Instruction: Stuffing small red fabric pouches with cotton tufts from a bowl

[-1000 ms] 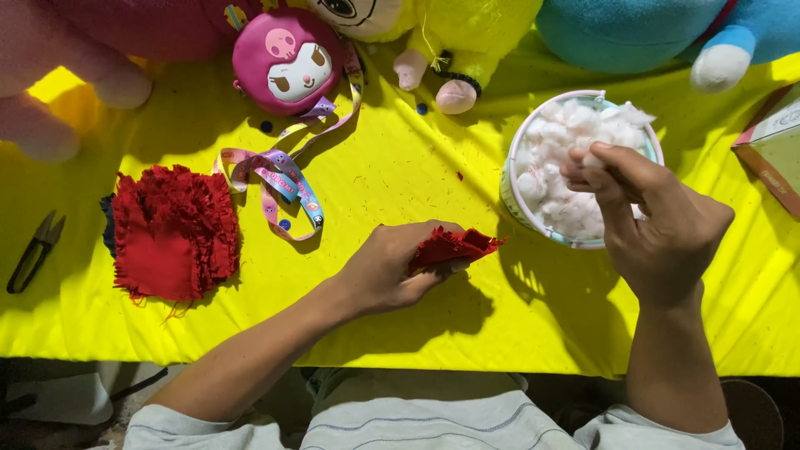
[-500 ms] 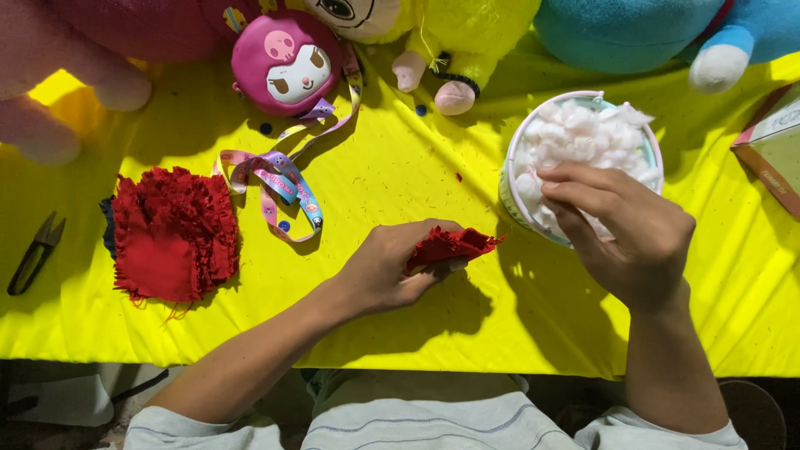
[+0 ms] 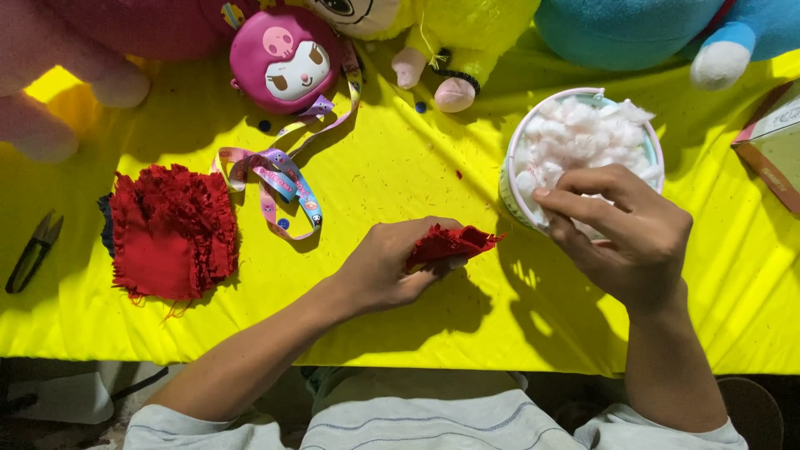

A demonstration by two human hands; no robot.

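Seated at a yellow-covered table [image 3: 400, 179], a person pinches a small red fabric piece [image 3: 450, 244] in the left hand [image 3: 392, 267], its long axis running roughly left to right with the pointed end aimed right toward the bowl. The right hand [image 3: 621, 233], which half a second earlier was already over the rim, has now curled its fingers down into the white stuffing [image 3: 583, 133] (whether they have closed on a tuft cannot be told). One white bowl [image 3: 510, 179] holds the stuffing. Farther left lie one stack of red fabric pieces [image 3: 171, 232], one pair of black snips [image 3: 32, 250] and one patterned lanyard [image 3: 279, 175]. Along the far edge sit a round pink pouch [image 3: 283, 62] and four plush toys.
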